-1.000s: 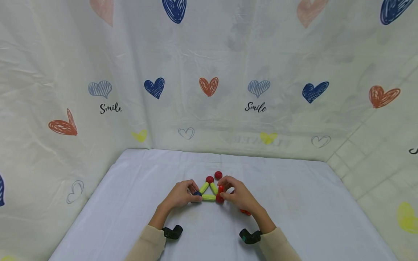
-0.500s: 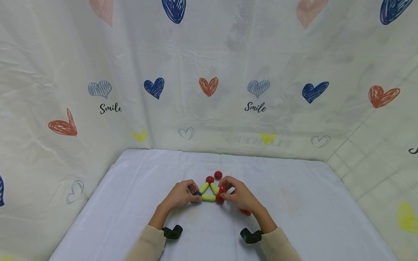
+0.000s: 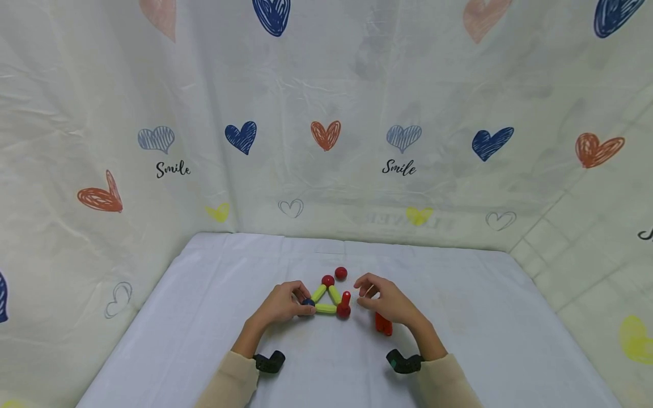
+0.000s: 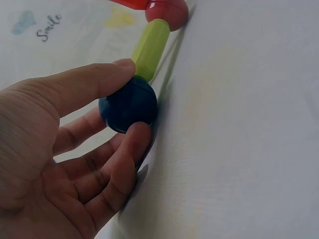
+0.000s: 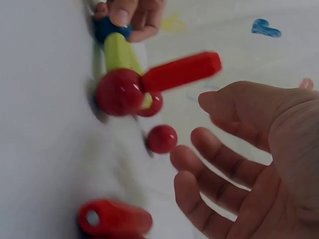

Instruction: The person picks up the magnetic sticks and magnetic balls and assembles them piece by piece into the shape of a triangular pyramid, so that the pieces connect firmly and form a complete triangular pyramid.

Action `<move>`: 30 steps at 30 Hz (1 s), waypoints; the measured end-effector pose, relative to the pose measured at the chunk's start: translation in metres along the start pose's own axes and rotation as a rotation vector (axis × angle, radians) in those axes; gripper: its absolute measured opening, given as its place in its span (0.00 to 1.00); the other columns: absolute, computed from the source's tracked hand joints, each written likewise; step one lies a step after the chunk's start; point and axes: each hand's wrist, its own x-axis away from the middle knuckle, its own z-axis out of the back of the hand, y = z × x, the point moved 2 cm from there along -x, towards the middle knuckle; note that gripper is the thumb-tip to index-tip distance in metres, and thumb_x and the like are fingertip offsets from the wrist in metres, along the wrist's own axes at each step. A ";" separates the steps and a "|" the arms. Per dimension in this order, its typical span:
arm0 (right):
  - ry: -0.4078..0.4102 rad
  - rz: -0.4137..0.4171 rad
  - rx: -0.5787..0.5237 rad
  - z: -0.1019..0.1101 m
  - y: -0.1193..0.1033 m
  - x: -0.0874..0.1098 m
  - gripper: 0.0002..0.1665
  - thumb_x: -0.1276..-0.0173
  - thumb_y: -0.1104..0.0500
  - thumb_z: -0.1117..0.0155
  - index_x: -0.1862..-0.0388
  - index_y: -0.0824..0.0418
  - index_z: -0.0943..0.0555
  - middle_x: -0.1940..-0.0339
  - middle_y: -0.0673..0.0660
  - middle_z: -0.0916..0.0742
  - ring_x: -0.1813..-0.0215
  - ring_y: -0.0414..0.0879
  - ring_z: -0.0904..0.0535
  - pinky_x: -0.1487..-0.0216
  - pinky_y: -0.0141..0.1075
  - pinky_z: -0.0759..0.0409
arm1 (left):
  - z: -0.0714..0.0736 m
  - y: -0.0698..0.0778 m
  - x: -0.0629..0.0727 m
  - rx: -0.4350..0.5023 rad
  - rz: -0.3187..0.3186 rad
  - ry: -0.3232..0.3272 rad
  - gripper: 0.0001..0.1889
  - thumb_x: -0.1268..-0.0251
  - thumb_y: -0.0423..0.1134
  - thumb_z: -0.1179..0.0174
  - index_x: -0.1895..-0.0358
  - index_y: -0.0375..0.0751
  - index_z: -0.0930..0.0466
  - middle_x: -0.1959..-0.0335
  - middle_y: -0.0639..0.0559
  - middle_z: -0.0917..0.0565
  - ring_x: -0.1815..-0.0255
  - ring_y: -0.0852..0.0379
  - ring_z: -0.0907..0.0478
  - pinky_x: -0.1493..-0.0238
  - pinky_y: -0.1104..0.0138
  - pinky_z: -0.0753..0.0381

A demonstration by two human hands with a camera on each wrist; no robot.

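Observation:
A flat triangle of yellow-green rods [image 3: 326, 309] lies on the white cloth, with balls at its corners. My left hand [image 3: 285, 303] pinches the blue ball [image 4: 128, 104] at the left corner between thumb and fingers. From the red ball [image 5: 119, 92] at the right corner, a red rod [image 5: 182, 72] sticks up, upright in the head view. The far corner has another red ball [image 3: 327, 280]. Just right of the red rod, my right hand [image 3: 388, 300] hovers with loosely bent fingers and holds nothing.
A loose red ball [image 3: 340, 273] lies just beyond the triangle's far corner. Red rods [image 3: 384, 324] lie side by side on the cloth under my right hand. Behind the table [image 3: 459, 340] hangs a pale curtain [image 3: 326, 73] printed with hearts.
My right hand has let go of the red rod and moved right, away from it. The rod stays standing on the red ball. My left hand keeps its place on the blue ball.

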 end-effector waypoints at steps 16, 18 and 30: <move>-0.051 -0.210 0.081 0.018 0.040 0.033 0.11 0.33 0.59 0.30 0.55 0.58 0.21 0.72 0.53 0.21 0.71 0.46 0.25 0.68 0.39 0.26 | 0.007 0.006 0.006 0.001 -0.034 -0.064 0.14 0.42 0.45 0.24 0.55 0.50 0.14 0.60 0.53 0.16 0.64 0.55 0.22 0.65 0.64 0.20; -0.048 -0.217 0.081 0.017 0.042 0.034 0.11 0.33 0.59 0.30 0.55 0.58 0.21 0.72 0.53 0.21 0.72 0.46 0.25 0.69 0.39 0.27 | 0.007 0.007 0.006 -0.001 -0.042 -0.065 0.14 0.42 0.45 0.24 0.54 0.50 0.14 0.59 0.53 0.16 0.64 0.55 0.22 0.65 0.64 0.20; 0.076 -0.286 0.142 0.021 0.044 0.035 0.12 0.32 0.61 0.33 0.50 0.58 0.20 0.68 0.53 0.17 0.70 0.46 0.23 0.68 0.38 0.24 | 0.000 0.012 0.003 -0.032 -0.104 -0.047 0.15 0.36 0.41 0.29 0.47 0.47 0.13 0.51 0.52 0.14 0.59 0.57 0.22 0.57 0.66 0.21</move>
